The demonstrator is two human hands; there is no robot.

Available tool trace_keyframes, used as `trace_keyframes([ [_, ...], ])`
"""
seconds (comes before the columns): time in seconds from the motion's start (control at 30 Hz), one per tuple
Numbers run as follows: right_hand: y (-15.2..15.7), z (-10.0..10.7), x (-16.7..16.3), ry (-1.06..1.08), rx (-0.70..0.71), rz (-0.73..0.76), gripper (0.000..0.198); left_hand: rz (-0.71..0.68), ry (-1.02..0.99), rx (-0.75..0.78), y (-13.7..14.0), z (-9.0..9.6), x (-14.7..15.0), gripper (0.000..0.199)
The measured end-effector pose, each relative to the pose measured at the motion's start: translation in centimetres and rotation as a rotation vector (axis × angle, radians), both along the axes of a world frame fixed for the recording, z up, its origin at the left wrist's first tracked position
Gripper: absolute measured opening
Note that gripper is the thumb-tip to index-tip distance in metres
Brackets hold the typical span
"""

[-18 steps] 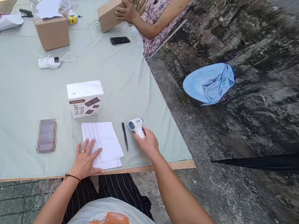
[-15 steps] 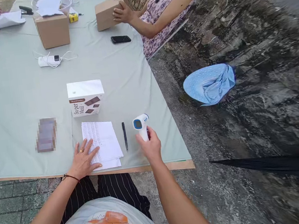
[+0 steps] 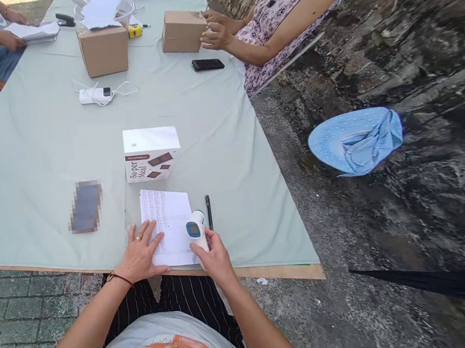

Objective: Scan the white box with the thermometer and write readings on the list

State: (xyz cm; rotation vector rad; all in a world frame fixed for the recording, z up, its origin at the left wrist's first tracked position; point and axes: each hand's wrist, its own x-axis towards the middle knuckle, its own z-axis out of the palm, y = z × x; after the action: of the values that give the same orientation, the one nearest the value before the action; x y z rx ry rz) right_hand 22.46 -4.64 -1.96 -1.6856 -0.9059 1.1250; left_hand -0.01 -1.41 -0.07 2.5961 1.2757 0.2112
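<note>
My right hand [image 3: 215,256] is wrapped round the handle of a white and blue infrared thermometer [image 3: 197,230], held over the right side of the printed papers [image 3: 173,219]. Fingers spread, my left hand [image 3: 143,251] lies flat on the left edge of those papers. A black pen [image 3: 209,212] rests just right of the thermometer. Beyond the papers stands a white "Super Meal" box [image 3: 152,155] with dark bars pictured on its front. To the left lies a blurred-out, phone-shaped thing [image 3: 86,207].
A white device with a cable [image 3: 95,95], a black phone [image 3: 208,64], an open carton [image 3: 104,51] and a yellow tape measure [image 3: 135,31] lie farther back. One person holds a cardboard box [image 3: 183,31]; another holds papers [image 3: 34,31]. A blue hat [image 3: 356,140] is off the table's right side.
My right hand has brought the thermometer left, from beyond the pen to over the papers. The person at the right now has both hands at the cardboard box. The view has shifted slightly.
</note>
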Motion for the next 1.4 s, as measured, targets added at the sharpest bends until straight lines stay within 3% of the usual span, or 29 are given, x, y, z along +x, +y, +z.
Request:
trace_keyframes([
  [0.33, 2.5, 0.1, -1.0, 0.003, 0.043, 0.027, 0.054, 0.078, -0.055, 0.039, -0.2, -0.5, 0.1, 0.074],
  [0.47, 2.4, -0.4, -0.5, -0.003, 0.074, 0.006, 0.054, 0.113, -0.070, 0.036, -0.4, -0.7, 0.4, 0.060],
  [0.57, 1.7, -0.6, 0.0, 0.009, 0.090, -0.056, 0.055, 0.131, -0.124, 0.034, -0.2, -0.4, -0.3, 0.061],
  [0.63, 1.0, -0.4, 0.4, 0.020, 0.090, -0.069, 0.054, 0.243, -0.162, 0.078, 0.3, 0.2, -1.8, 0.062],
  [0.77, -0.3, 0.3, 1.1, 0.045, 0.058, -0.064, 0.051, 0.648, -0.144, 0.243, 1.5, 1.4, -6.4, 0.058],
  [0.87, -0.8, 1.0, 1.0, 0.102, 0.042, -0.072, 0.048, 0.886, -0.133, 0.299, 2.4, 1.7, -9.3, 0.083],
  [0.97, -0.7, 2.0, 0.1, 0.249, 0.019, -0.097, 0.046, 1.002, -0.121, 0.266, 2.9, 1.4, -10.7, 0.095],
  [1.07, -0.2, 3.3, -1.2, 0.434, -0.050, -0.117, 0.044, 1.032, -0.132, 0.247, 3.0, 1.0, -11.0, 0.091],
  [1.2, 0.5, 4.9, -2.7, 0.597, -0.083, -0.150, 0.042, 0.995, -0.162, 0.362, 2.7, 1.0, -9.8, 0.093],
  [1.3, 0.7, 5.3, -3.2, 0.617, -0.057, -0.168, 0.042, 0.827, -0.219, 0.422, 2.4, 1.0, -7.4, 0.085],
  [1.4, 0.7, 5.1, -3.3, 0.607, -0.061, -0.125, 0.039, 0.637, -0.337, 0.316, 3.5, 0.8, -4.7, 0.080],
])
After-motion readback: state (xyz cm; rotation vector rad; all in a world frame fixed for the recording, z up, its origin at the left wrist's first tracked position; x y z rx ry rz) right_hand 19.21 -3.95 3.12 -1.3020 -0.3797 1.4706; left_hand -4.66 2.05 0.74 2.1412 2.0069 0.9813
